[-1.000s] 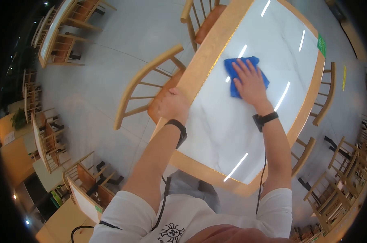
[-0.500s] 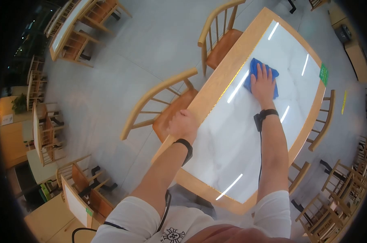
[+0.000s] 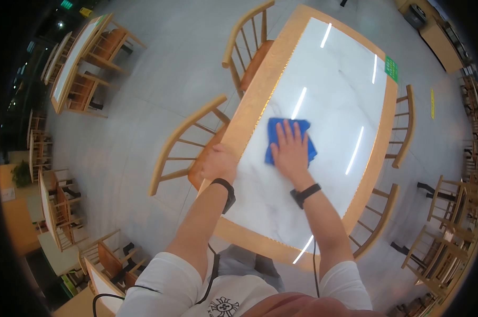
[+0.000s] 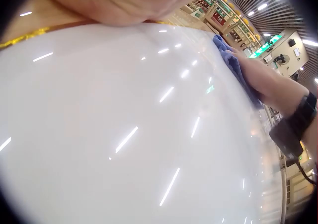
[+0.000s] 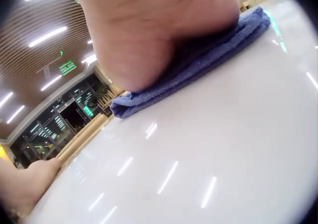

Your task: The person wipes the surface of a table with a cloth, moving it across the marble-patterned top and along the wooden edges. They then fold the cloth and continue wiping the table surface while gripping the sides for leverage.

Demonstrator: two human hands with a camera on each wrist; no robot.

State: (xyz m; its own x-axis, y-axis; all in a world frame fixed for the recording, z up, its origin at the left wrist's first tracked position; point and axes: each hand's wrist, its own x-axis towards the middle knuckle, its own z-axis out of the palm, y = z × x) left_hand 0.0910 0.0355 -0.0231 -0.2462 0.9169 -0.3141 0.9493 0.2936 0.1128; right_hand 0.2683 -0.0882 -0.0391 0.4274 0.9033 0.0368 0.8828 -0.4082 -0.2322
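Observation:
A folded blue cloth (image 3: 274,138) lies on the glossy white tabletop (image 3: 323,105) with its wooden border. The right hand (image 3: 292,153) rests flat on it, fingers spread and straight, pressing it down. In the right wrist view the palm (image 5: 144,40) covers much of the cloth (image 5: 198,67). At the table's left edge, the left hand (image 3: 219,162) grips the wooden border with curled fingers. From the left wrist, part of that hand (image 4: 129,3) shows over the edge, with the right hand (image 4: 261,77) and the cloth (image 4: 231,60) farther off.
Two wooden chairs stand along the table's left side, the nearer one (image 3: 189,142) beside the left hand. Two more, one of them (image 3: 402,127) near the far end, stand on the right. A green sticker (image 3: 391,69) marks the far right corner. Other tables and chairs stand around.
The right hand and the cloth have moved back from the farther part of the tabletop, nearer to the body and the left border. The left hand still grips the edge. The head view has shifted.

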